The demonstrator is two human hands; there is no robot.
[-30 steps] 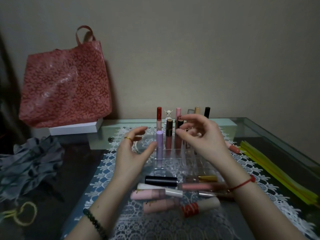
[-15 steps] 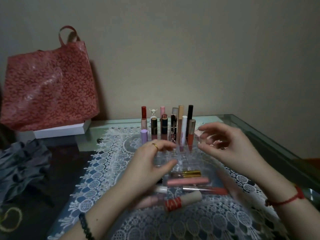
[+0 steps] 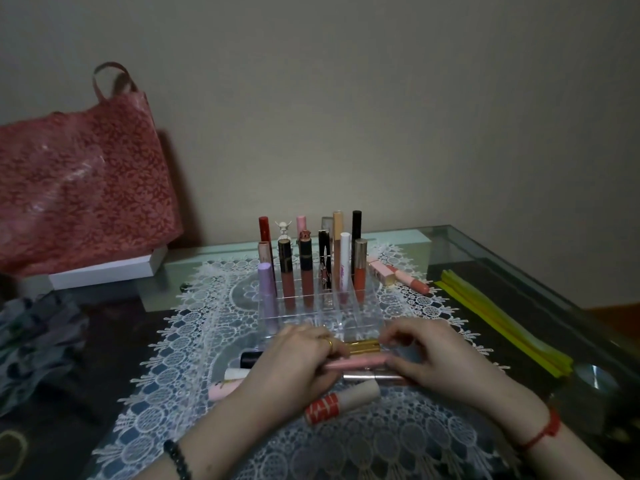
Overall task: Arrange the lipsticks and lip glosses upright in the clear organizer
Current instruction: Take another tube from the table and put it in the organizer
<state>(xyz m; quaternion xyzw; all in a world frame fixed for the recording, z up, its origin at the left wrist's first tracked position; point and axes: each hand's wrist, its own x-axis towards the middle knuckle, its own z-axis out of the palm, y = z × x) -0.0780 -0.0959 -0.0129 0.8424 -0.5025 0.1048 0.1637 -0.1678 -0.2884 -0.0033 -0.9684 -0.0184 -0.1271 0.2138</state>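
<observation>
The clear organizer (image 3: 313, 315) stands on a lace mat and holds several upright lipsticks and glosses, among them a lilac tube (image 3: 266, 289) at its front left. In front of it lie loose tubes: a gold one (image 3: 362, 346), a pink gloss (image 3: 358, 363), a silver-pink one (image 3: 375, 376), a white tube with a red cap (image 3: 343, 401) and a black one (image 3: 250, 358). My left hand (image 3: 294, 367) has its fingers curled round the pink gloss's left end. My right hand (image 3: 441, 358) pinches the gold tube's right end.
Two more tubes (image 3: 398, 277) lie right of the organizer. Yellow strips (image 3: 502, 327) run along the glass table's right side, near a shiny round object (image 3: 595, 377). A red bag (image 3: 79, 188) on a white box (image 3: 104, 271) stands back left, with grey cloth (image 3: 34, 344) beside it.
Both hands have come down from the organizer to the loose tubes lying in front of it and closed on the pink and gold ones. The camera has shifted.
</observation>
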